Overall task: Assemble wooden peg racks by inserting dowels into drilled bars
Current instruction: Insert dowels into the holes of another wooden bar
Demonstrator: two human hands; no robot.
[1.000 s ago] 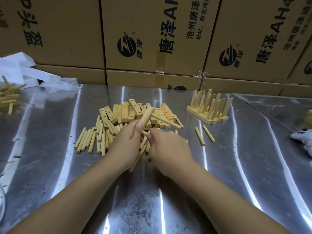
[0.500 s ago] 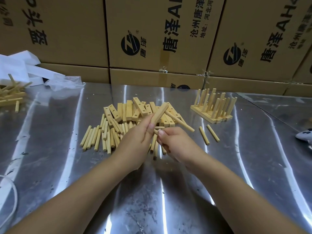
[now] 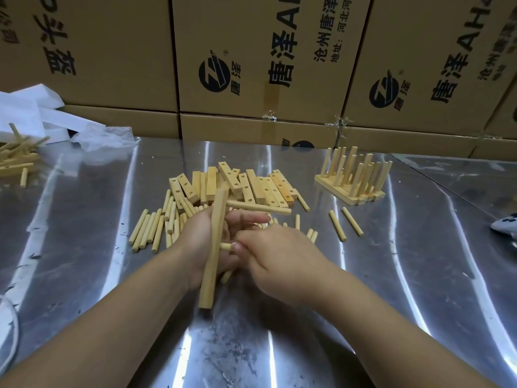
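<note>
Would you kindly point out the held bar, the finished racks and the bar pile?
Held bar (image 3: 214,236): head view, middle of face.
Finished racks (image 3: 340,191): head view, front of base.
Bar pile (image 3: 230,179): head view, topmost bar.

Left hand (image 3: 195,242) gripping, right hand (image 3: 279,256) pinching, hands touching, forearms converging
</note>
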